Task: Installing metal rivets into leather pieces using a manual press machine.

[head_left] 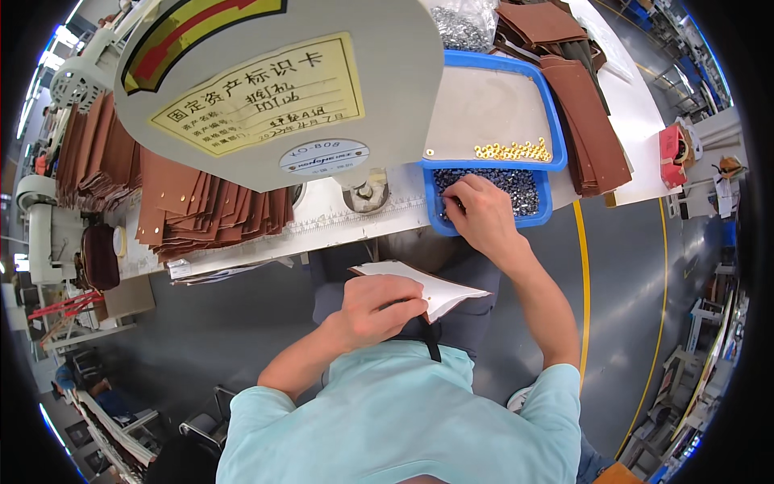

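Observation:
My left hand [377, 308] grips a flat piece [439, 289] with a white face and a brown edge, held over my lap. A black strap [431, 343] hangs below that hand. My right hand [477, 211] reaches into a blue tray [545, 211] filled with small dark metal fasteners [520, 187], fingertips pinched down among them. Whether a fastener is between the fingers cannot be seen. A second blue tray [556, 121] behind it holds a row of small gold eyelets [513, 151].
A grey press machine head [282, 89] with a yellow label looms over the white workbench [322, 230]. Stacks of brown leather pieces [210, 211] lie at left and more brown pieces [592, 137] at right. A bag of silver fasteners [461, 28] sits behind.

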`<action>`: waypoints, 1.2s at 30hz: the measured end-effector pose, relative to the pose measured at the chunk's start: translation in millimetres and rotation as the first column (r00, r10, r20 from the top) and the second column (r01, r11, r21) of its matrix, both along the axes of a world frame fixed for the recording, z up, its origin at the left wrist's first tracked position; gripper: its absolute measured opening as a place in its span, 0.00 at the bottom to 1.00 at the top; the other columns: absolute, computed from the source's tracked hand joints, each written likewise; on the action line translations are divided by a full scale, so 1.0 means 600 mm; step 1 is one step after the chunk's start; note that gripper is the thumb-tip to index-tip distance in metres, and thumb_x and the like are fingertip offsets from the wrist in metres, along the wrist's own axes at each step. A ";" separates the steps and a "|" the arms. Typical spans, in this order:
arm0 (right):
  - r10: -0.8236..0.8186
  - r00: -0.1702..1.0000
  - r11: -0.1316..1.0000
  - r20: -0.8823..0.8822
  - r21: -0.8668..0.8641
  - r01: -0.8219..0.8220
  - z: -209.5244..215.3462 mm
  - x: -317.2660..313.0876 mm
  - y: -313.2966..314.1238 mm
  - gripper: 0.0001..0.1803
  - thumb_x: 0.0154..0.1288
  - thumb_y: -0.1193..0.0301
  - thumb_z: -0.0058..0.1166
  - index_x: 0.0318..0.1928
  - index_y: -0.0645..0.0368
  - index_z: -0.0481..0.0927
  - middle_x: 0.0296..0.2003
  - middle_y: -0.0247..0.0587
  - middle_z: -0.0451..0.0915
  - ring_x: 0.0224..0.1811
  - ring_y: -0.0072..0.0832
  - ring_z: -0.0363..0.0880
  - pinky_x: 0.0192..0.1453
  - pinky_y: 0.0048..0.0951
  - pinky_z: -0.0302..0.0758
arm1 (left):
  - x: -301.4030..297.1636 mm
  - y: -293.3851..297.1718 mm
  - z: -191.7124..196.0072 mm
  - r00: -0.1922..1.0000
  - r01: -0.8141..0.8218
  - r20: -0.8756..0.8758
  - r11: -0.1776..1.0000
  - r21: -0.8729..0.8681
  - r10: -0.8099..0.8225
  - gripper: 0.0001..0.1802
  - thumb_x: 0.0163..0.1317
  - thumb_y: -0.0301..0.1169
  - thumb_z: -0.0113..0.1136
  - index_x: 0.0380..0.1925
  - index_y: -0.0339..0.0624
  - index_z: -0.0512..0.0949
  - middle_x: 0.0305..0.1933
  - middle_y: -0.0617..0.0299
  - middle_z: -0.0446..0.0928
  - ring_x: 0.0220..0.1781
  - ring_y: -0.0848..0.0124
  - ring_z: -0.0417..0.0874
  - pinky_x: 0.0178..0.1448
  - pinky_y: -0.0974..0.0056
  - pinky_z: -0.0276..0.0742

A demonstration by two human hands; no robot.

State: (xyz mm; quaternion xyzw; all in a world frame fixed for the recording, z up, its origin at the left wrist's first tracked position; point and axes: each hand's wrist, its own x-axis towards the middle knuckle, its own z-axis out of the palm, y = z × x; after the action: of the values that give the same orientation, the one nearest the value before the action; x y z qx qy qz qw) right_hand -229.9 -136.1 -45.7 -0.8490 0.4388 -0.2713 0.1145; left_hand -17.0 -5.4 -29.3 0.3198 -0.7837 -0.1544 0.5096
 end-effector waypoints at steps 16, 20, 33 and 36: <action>-0.131 0.859 0.737 0.496 0.628 -0.250 0.108 -0.034 0.112 0.09 0.64 0.78 0.67 0.46 0.63 0.88 0.36 0.39 0.90 0.36 0.21 0.88 0.42 0.24 0.83 | -0.006 -0.002 0.008 0.986 0.116 -0.136 0.982 0.152 -0.095 0.19 0.42 0.13 0.73 0.36 0.40 0.83 0.37 0.58 0.87 0.34 0.65 0.89 0.34 0.65 0.86; -0.073 0.853 0.572 0.517 0.723 -0.389 0.133 -0.030 0.141 0.11 0.65 0.77 0.68 0.48 0.64 0.88 0.38 0.44 0.91 0.40 0.26 0.91 0.47 0.26 0.85 | -0.007 0.005 0.005 0.983 0.128 -0.160 0.969 0.212 -0.095 0.20 0.41 0.11 0.72 0.36 0.41 0.85 0.36 0.59 0.86 0.33 0.66 0.88 0.32 0.66 0.85; 0.061 0.897 0.632 0.437 0.679 -0.374 0.138 -0.024 0.146 0.10 0.66 0.74 0.65 0.47 0.61 0.89 0.36 0.44 0.91 0.37 0.33 0.92 0.41 0.28 0.85 | -0.003 0.009 0.011 0.981 0.146 -0.165 0.943 0.300 -0.099 0.17 0.45 0.18 0.79 0.36 0.42 0.85 0.37 0.61 0.83 0.32 0.66 0.86 0.32 0.64 0.82; 0.076 0.906 0.646 0.417 0.671 -0.364 0.141 -0.022 0.147 0.10 0.65 0.75 0.65 0.47 0.61 0.89 0.36 0.45 0.91 0.36 0.33 0.91 0.40 0.28 0.85 | -0.001 0.010 0.011 0.981 0.151 -0.170 0.926 0.346 -0.096 0.17 0.46 0.18 0.79 0.37 0.42 0.85 0.37 0.60 0.83 0.33 0.65 0.86 0.33 0.64 0.83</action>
State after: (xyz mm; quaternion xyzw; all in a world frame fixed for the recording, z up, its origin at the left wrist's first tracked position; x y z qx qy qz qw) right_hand -243.2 -47.9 39.1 -0.7149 0.3739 -0.2024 0.5551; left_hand -17.3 0.5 -22.8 0.3443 -0.7208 -0.3494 0.4897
